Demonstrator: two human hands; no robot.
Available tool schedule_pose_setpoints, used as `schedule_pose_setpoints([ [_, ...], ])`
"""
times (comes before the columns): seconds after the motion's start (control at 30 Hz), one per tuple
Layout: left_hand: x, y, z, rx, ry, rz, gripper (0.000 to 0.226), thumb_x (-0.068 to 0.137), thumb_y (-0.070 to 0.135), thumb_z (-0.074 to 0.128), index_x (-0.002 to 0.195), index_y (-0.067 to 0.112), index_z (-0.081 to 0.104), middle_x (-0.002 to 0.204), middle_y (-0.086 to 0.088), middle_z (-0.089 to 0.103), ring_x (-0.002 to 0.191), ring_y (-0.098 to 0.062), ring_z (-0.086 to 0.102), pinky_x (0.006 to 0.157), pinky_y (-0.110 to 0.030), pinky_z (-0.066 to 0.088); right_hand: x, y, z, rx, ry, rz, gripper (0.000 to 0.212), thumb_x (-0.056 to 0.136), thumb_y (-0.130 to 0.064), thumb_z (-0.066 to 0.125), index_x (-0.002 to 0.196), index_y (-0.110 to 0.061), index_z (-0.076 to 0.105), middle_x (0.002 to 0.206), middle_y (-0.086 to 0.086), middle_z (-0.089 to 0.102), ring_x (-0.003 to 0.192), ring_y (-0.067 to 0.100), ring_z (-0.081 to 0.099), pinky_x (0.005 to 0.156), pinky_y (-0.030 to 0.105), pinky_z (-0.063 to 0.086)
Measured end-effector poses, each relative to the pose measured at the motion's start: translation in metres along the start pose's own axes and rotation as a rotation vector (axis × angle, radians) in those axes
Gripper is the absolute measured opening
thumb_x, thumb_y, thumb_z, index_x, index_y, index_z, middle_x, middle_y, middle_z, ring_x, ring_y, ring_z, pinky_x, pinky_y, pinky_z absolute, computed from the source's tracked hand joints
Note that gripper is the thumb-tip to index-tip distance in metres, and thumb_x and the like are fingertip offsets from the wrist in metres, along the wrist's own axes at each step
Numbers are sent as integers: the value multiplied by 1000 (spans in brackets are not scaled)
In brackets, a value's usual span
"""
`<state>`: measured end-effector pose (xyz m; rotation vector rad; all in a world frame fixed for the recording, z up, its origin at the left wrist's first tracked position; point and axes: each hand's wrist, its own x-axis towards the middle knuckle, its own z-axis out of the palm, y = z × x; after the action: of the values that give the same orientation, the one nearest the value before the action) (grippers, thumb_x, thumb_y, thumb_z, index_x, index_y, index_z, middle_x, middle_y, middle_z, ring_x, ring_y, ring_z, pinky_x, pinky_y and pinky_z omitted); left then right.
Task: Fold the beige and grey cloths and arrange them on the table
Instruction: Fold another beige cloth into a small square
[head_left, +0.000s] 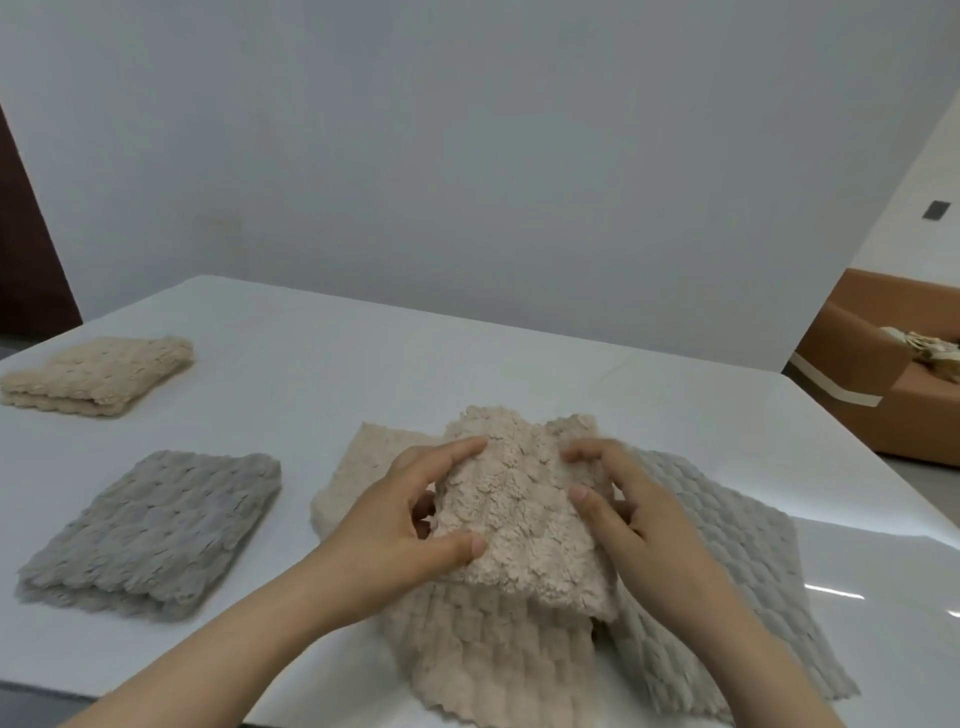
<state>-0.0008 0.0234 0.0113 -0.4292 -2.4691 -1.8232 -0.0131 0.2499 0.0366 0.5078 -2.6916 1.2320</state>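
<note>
Beige cloth (519, 525), white table (363, 338), grey wall (467, 156)

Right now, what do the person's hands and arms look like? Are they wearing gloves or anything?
No gloves. The left hand and the right hand are both bare, with short, plain nails and no rings. The forearms are bare too: no sleeves, watch or bracelet shows as far as the picture's bottom edge.

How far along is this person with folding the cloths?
Two look done: a folded beige cloth and a folded grey cloth lie on the table, at left. The left hand and right hand grip a half-folded beige cloth. An unfolded grey cloth beneath it remains.
</note>
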Motion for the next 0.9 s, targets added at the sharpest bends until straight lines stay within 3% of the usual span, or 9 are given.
schedule_pose_setpoints([
  [0.13,44,1,14,120,-36,15,73,71,39,69,135,51,37,124,27,40,99,-2,58,81,-17,46,29,31,-14,13,58,63,24,93,-40,52,115,-49,49,90,-21,61,64,-3,57,60,17,45],
  [0.23,86,1,24,191,-43,13,76,70,44,68,139,45,36,123,26,38,97,-5,57,80,-19,46,58,51,-26,-17,82,77,35,90,-42,56,124,-46,46,119,-19,57,96,8,62,83,36,53],
  [0.3,117,0,33,211,-48,9,79,70,45,68,142,39,35,124,22,38,100,-7,56,87,-23,49,82,66,-36,-86,102,76,44,90,-40,58,131,-38,44,128,-14,52,108,11,55,94,37,48],
  [0.43,180,-6,57,239,-44,-6,75,80,32,71,144,32,33,128,13,36,104,-9,52,94,-24,44,133,101,-55,-190,117,126,49,91,-31,58,138,-29,43,131,-3,45,107,10,45,91,26,37],
  [0.63,270,-28,94,289,-85,-33,77,81,30,71,146,23,32,132,5,35,109,-14,50,99,-24,39,199,164,-73,-227,171,208,42,87,-23,64,128,-22,54,130,4,54,99,22,55,85,30,41],
  [0.73,310,-43,111,303,-102,-59,76,80,30,71,145,19,34,138,1,35,122,-18,47,107,-31,38,226,198,-81,-225,183,254,41,86,-19,66,126,-18,55,131,6,56,111,28,56,87,30,40],
  [0.8,335,-51,123,314,-124,-67,65,79,27,71,137,18,43,133,-3,37,121,-18,46,105,-28,38,245,217,-84,-239,190,282,42,87,-16,65,127,-15,55,134,6,55,118,27,53,92,30,39],
  [0.9,372,-65,139,336,-127,-74,34,78,23,70,107,16,55,121,-5,40,104,-19,50,88,-21,39,272,242,-86,-252,221,317,45,87,-12,63,130,-12,53,135,10,53,123,27,49,99,31,36],
])
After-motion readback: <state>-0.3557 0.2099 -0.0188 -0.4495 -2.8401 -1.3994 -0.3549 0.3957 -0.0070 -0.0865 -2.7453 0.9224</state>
